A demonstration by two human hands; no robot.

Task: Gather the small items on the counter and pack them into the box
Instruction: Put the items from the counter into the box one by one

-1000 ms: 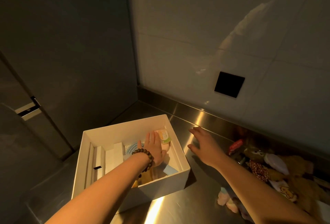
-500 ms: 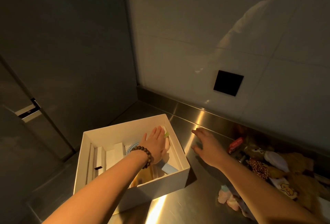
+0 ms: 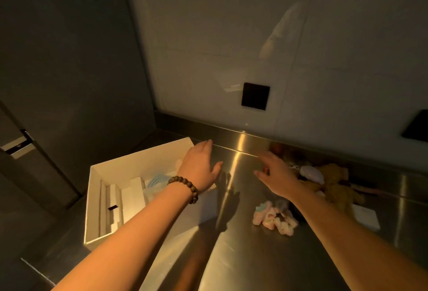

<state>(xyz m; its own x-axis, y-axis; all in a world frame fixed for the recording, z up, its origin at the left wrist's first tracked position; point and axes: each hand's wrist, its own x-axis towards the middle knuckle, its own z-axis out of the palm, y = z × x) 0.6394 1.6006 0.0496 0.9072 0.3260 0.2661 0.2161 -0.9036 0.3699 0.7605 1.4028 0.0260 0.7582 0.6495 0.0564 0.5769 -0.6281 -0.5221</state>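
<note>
Left hand empty, fingers flat over white cardboard box | right hand empty, spread, reaching for heap of brown plush toys on steel counter | tip: pinch one toy, lift clear of the box wall.

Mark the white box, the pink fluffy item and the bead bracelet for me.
white box (image 3: 148, 159): head view, inner face of its far wall.
pink fluffy item (image 3: 273, 217): head view, middle of the bundle on the counter.
bead bracelet (image 3: 186, 186): head view, beads across the left wrist.
</note>
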